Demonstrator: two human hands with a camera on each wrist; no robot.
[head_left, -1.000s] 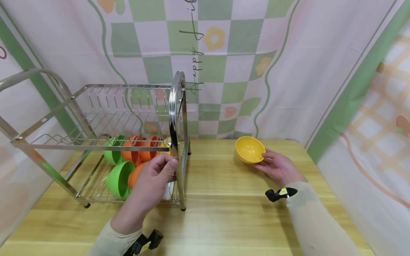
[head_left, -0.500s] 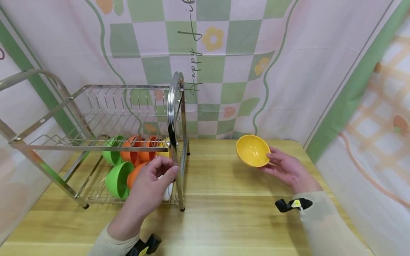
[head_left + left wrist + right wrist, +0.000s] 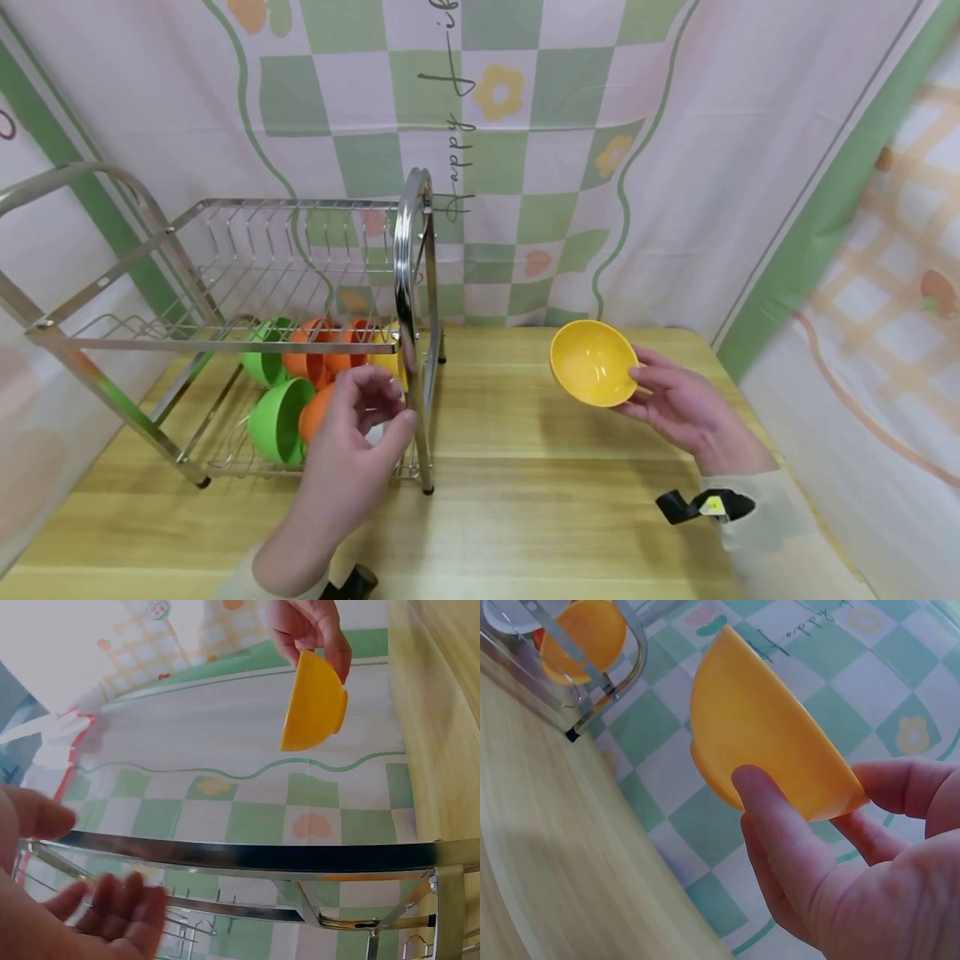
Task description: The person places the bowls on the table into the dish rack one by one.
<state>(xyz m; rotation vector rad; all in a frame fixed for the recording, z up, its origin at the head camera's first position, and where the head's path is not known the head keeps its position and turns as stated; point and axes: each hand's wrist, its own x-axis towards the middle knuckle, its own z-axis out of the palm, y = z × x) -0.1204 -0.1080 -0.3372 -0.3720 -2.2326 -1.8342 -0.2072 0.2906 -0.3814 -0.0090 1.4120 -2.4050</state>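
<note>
My right hand pinches a yellow bowl by its rim at the right of the head view. The bowl is tilted, its inside facing me, and is held above the table. In the right wrist view the thumb presses on the outer side of the bowl. My left hand is in front of the right post of a metal dish rack. Its fingers are loosely bent around nothing, and the left wrist view has thumb and fingers apart, off the rack's bar.
On the rack's lower tier stand a green bowl, an orange bowl and several more behind, including a yellow bowl. Something white there is mostly hidden by my left hand. A patterned cloth hangs behind the wooden table.
My right hand has brought the yellow bowl a little nearer and to the right, turning its inside more toward me. My left hand's thumb and fingers have parted near the rack post.
</note>
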